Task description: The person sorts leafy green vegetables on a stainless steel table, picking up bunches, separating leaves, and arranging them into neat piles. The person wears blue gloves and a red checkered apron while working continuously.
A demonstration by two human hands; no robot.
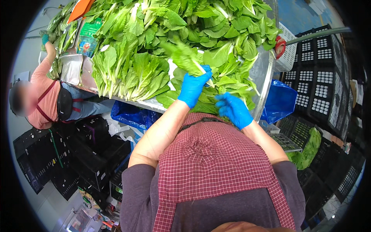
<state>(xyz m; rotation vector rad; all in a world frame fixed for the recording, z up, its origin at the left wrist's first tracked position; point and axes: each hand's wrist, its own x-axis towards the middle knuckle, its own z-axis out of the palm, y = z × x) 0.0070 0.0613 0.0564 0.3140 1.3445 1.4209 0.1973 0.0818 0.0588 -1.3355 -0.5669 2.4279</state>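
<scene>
Metal table [264,71]: spans the upper part of the view; its grey rim shows at right, and greens cover most of its top.
Leafy heap [216,23]: a thick, loose spread of green leaves and pale stalks over the middle and far part of the table.
Crate stack [320,79]: dark, with gridded openings, beyond the table's right side.
Checked apron [212,154]: dark red with a pale grid, over a dark shirt; its waist is close to the table's near edge.
Co-worker [48,102]: beside the table's left end, in a striped top, one gloved hand at more greens.
Row of greens [143,75]: lined along the near edge left of the hands, stalk ends toward the apron, leaves pointing away.
Blue bag [279,100]: just beside the table's right edge.
White basket [286,48]: between the table and the crate stack.
Silvery tray [71,69]: left of the row, near the co-worker.
Held greens [183,56]: above the near part of the heap, tilted, blurred leaves up and to the left, pale stalks down and to the right.
Left hand [195,88]: blue-gloved, grasping the held greens by the stalks.
Right hand [235,110]: blue-gloved, released, fingers loosely bent and blurred beside leaves at the near edge; whether they touch, I cannot tell.
</scene>
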